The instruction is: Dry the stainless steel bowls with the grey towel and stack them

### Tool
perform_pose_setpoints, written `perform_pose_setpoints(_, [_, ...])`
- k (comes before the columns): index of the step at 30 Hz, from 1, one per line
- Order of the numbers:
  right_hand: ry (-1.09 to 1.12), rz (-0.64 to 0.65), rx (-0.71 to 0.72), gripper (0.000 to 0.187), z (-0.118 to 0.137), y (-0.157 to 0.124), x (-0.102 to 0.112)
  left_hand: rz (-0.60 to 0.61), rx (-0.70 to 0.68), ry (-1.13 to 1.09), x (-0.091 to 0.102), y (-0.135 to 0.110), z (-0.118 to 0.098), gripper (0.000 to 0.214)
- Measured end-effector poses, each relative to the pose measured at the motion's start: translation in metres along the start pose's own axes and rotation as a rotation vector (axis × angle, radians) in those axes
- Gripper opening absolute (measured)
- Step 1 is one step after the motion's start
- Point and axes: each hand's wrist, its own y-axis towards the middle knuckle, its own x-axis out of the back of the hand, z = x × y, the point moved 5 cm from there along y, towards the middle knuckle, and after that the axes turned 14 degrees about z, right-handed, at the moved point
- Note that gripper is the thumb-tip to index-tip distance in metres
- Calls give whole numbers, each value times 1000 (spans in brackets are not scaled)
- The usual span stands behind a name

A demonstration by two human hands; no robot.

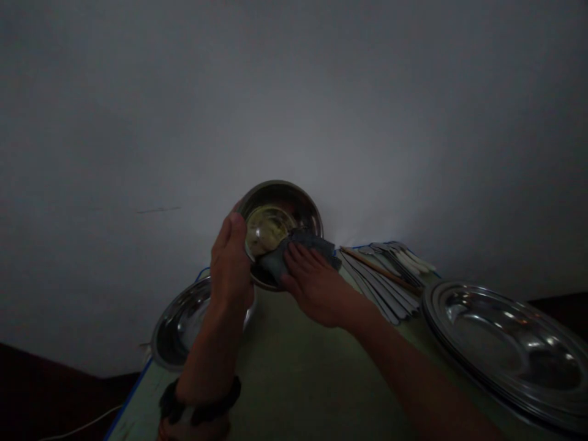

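My left hand point(232, 260) grips the left rim of a steel bowl point(294, 202), holding it tilted up off the table with its inside facing me. My right hand point(315, 285) presses a dark grey cloth point(305, 245) against the bowl's lower inside, fingers closed over the cloth. A dark band sits on my left wrist.
A second steel bowl point(177, 327) rests on the pale green table point(294, 373) at the left edge. A row of cutlery point(390, 275) with a wooden stick lies at the right, and stacked steel compartment plates point(509, 349) sit at the far right. A plain wall is behind.
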Motion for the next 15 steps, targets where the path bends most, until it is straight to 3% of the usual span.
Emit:
perform_pose_setpoints(4, [-67,-159,-179,66,-23,-2,4,90,4,101,-13,-5,-6,35])
perform_pose_setpoints(9, [42,-318,-163,67,-38,0,19,191,53,125,-37,-14,8,36])
perform_pose_setpoints(11, [117,-294,-93,66,-30,3,22,199,75,84,-43,-16,16,39])
perform_pose_setpoints(15, [242,-81,155,61,2,6,17,130,72,39,-37,-12,18,42])
